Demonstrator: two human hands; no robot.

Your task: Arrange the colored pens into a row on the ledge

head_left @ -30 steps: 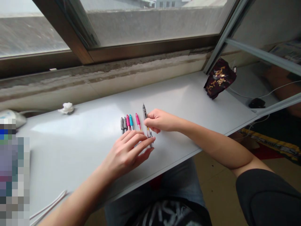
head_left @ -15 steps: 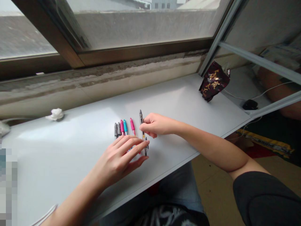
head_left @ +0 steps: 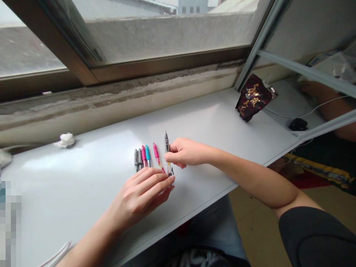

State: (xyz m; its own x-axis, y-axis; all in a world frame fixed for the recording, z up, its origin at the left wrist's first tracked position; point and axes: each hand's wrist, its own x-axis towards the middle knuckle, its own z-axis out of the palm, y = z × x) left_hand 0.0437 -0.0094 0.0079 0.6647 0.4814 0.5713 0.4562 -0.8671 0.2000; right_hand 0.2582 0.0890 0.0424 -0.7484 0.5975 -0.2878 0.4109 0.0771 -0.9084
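Observation:
A grey-gripped clear pen (head_left: pixel 167 144) stands tip away from me, a thin point showing at its far end. My right hand (head_left: pixel 186 152) pinches it around the grip, thumb on the near side. At the near end of the same pen, the fingers and thumb of my left hand (head_left: pixel 148 189) close on the barrel. Left of the pen, a teal pen (head_left: pixel 147 151), a pink pen (head_left: pixel 144 152) and two grey pens (head_left: pixel 136 157) lie side by side, their lower parts hidden behind my left hand. Another pink pen (head_left: pixel 156 151) lies apart, nearer the held one.
All this is on a long white desk (head_left: pixel 69 185) below a window. A crumpled white tissue (head_left: pixel 66 140) lies at the back left. A dark purple packet (head_left: pixel 253 98) stands back right by a metal frame (head_left: pixel 306 70). Beyond it are a black object (head_left: pixel 298 124), a cable and another person's arm.
My left fingers and thumb have closed on the pen's near end, where they were further apart. A thin point now shows at the pen's tip. The view has shifted slightly.

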